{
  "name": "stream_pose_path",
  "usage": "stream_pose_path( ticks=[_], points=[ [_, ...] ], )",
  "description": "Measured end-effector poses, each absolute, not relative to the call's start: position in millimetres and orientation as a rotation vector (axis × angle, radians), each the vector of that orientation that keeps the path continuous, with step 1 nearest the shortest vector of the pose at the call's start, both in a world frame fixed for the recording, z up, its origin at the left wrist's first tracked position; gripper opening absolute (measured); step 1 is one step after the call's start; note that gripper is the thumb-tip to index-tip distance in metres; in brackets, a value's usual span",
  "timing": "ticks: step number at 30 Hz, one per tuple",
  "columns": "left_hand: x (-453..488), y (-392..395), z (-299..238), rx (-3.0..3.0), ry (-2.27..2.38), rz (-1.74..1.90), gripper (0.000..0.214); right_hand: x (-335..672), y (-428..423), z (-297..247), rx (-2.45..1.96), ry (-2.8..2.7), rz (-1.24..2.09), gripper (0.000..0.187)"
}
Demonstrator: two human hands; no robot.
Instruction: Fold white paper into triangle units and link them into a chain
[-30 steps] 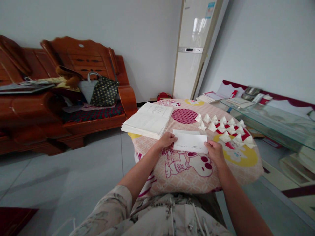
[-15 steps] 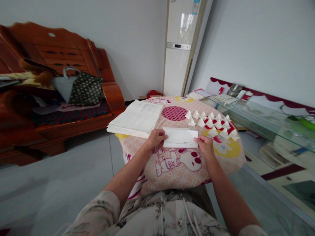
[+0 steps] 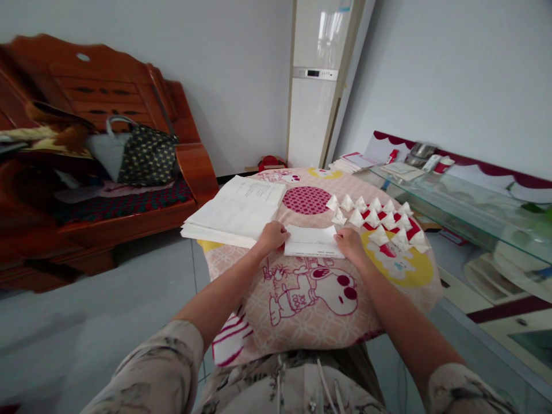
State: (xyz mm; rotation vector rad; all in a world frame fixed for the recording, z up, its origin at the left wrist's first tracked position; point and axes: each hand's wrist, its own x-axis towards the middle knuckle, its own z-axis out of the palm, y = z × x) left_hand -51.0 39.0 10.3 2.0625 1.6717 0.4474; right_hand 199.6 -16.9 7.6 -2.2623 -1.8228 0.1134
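Note:
A white sheet of paper, folded into a wide strip with some print along its near edge, lies between my hands over the table. My left hand is closed on its left end. At the right end, the fingers of my right hand pinch the paper near its upper corner. A thick stack of printed paper lies beyond my left hand. Several small folded white paper pyramids stand in rows to the right, past my right hand.
A patterned cloth covers the round table. On the right stands a glass-topped cabinet with a metal pot and a red cup on it. A wooden sofa holding bags is at the left; a tall white air conditioner fills the corner.
My right hand has shifted slightly left and up along the paper's right end, whose upper corner now lifts. The whole view has tilted a little.

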Motion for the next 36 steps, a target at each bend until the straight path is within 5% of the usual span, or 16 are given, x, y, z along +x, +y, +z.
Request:
stream_pose_path(
  ticks=[36],
  points=[
    [-49,24,13,2.079,1.822,0.348,0.02,194,-18,5,-2.491,-1.713,0.181,0.033]
  ],
)
